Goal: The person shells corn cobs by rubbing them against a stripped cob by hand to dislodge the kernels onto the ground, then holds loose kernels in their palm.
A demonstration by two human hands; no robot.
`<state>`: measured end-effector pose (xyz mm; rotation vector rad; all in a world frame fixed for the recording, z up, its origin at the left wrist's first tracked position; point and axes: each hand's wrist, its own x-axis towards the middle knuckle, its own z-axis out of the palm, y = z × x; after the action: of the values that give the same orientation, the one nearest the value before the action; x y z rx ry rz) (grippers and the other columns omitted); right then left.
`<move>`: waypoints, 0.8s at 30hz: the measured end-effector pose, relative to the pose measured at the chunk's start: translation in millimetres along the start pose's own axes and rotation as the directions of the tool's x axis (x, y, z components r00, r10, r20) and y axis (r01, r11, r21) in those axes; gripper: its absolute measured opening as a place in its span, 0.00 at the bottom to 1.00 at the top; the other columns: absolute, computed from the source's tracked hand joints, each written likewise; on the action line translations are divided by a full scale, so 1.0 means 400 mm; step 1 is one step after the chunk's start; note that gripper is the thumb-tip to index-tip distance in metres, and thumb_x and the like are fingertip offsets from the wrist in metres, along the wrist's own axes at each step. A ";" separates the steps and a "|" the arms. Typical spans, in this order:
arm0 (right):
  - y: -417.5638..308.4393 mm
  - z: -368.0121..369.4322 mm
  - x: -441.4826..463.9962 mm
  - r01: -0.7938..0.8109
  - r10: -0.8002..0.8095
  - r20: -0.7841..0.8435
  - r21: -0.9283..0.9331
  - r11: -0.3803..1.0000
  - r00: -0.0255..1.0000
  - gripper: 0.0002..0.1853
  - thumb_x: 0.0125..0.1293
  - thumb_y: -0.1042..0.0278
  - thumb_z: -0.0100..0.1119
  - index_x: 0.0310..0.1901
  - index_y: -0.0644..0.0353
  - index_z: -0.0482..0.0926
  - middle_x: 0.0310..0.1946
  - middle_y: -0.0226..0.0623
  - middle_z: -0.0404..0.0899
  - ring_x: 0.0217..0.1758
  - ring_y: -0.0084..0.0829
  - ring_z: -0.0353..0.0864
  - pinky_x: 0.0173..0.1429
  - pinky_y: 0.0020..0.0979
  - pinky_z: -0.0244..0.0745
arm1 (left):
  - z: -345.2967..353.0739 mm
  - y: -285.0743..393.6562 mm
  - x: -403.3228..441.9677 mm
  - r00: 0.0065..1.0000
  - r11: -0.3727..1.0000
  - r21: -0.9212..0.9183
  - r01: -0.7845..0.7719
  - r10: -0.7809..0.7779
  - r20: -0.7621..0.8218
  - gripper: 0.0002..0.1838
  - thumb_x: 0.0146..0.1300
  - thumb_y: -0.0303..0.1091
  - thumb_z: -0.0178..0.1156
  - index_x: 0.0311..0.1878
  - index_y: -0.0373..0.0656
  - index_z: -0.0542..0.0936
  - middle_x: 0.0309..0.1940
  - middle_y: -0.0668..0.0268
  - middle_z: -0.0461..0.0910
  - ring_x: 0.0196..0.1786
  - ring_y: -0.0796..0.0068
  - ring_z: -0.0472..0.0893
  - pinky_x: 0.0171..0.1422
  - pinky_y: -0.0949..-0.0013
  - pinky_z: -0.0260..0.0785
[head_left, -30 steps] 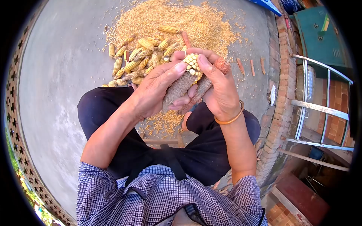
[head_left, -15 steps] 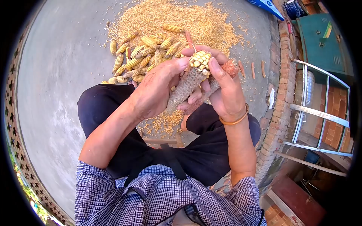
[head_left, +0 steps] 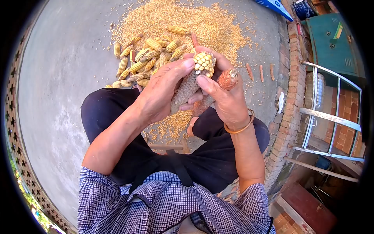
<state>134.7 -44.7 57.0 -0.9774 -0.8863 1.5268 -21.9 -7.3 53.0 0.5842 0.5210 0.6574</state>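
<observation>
Over my lap, my left hand [head_left: 161, 91] is closed round a corn cob [head_left: 186, 89], bare and grey along its lower part, with yellow kernels left at its top end. My right hand [head_left: 230, 97] grips a reddish bare cob [head_left: 228, 79], which slants below the first one. Its thumb presses the first cob just under the kernels. Past my hands lie a heap of yellow ears [head_left: 138, 65] and a wide spread of loose kernels [head_left: 183, 19]. A smaller patch of kernels [head_left: 171, 126] lies between my legs.
Several thin reddish cobs [head_left: 261, 73] lie on the concrete floor [head_left: 58, 78] to the right of the kernels. Beyond a low brick edge [head_left: 290, 105] stand a metal frame [head_left: 331, 111] and a green cabinet [head_left: 333, 43]. A wooden piece [head_left: 165, 147] lies between my legs.
My right thumb has moved down from the kernels to the bare part below them. The reddish cob has shifted a little left and down, and the kernelled end has turned.
</observation>
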 end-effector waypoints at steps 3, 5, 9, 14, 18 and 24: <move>0.000 -0.010 0.004 0.031 -0.031 0.028 -0.032 0.999 0.999 0.26 0.66 0.72 0.63 0.63 0.67 0.68 0.52 0.38 0.76 0.49 0.26 0.80 0.42 0.27 0.88 | -0.020 -0.016 0.004 0.999 1.000 0.008 -0.012 0.011 0.048 0.22 0.74 0.47 0.48 0.57 0.36 0.72 0.37 0.62 0.76 0.27 0.79 0.73 0.23 0.77 0.63; -0.001 -0.007 0.004 0.043 -0.042 0.003 -0.029 0.999 0.999 0.25 0.67 0.70 0.63 0.63 0.68 0.69 0.51 0.37 0.77 0.46 0.23 0.80 0.40 0.26 0.87 | -0.024 -0.016 0.007 0.997 0.999 0.038 -0.021 0.018 0.077 0.24 0.74 0.46 0.47 0.62 0.36 0.70 0.38 0.61 0.76 0.29 0.78 0.73 0.24 0.76 0.64; 0.014 -0.017 0.006 0.055 -0.056 -0.026 -0.015 0.998 0.998 0.22 0.69 0.68 0.60 0.61 0.68 0.70 0.48 0.36 0.79 0.37 0.18 0.79 0.33 0.23 0.84 | -0.018 -0.010 0.005 0.995 0.995 0.087 -0.043 0.035 0.094 0.28 0.72 0.44 0.45 0.69 0.35 0.65 0.41 0.59 0.77 0.32 0.77 0.74 0.26 0.76 0.65; 0.006 -0.010 0.004 0.047 -0.044 -0.042 0.056 0.997 0.998 0.19 0.70 0.68 0.55 0.60 0.68 0.73 0.45 0.36 0.80 0.31 0.15 0.74 0.35 0.20 0.80 | -0.023 -0.018 0.004 0.989 0.998 0.040 -0.051 0.045 0.140 0.28 0.70 0.41 0.44 0.69 0.34 0.65 0.43 0.56 0.77 0.34 0.76 0.74 0.28 0.76 0.66; 0.006 -0.040 0.008 0.033 -0.030 0.034 -0.084 0.996 0.999 0.21 0.74 0.67 0.47 0.65 0.65 0.67 0.61 0.52 0.73 0.38 0.24 0.82 0.33 0.24 0.84 | -0.029 -0.021 0.005 0.987 1.000 0.015 -0.021 0.018 0.160 0.28 0.70 0.42 0.44 0.68 0.33 0.65 0.41 0.55 0.77 0.32 0.74 0.75 0.27 0.74 0.67; 0.000 -0.023 0.004 0.004 -0.006 -0.037 -0.060 0.998 0.999 0.19 0.74 0.67 0.48 0.61 0.66 0.68 0.59 0.50 0.74 0.29 0.26 0.82 0.29 0.27 0.84 | -0.010 -0.010 0.003 0.995 1.000 -0.011 -0.018 0.019 0.094 0.28 0.74 0.46 0.41 0.67 0.33 0.66 0.31 0.55 0.78 0.26 0.73 0.75 0.27 0.72 0.68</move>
<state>143.2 -42.7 53.3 -1.0426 -0.9125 1.4804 -21.8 -7.8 47.1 0.6084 0.4240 0.6464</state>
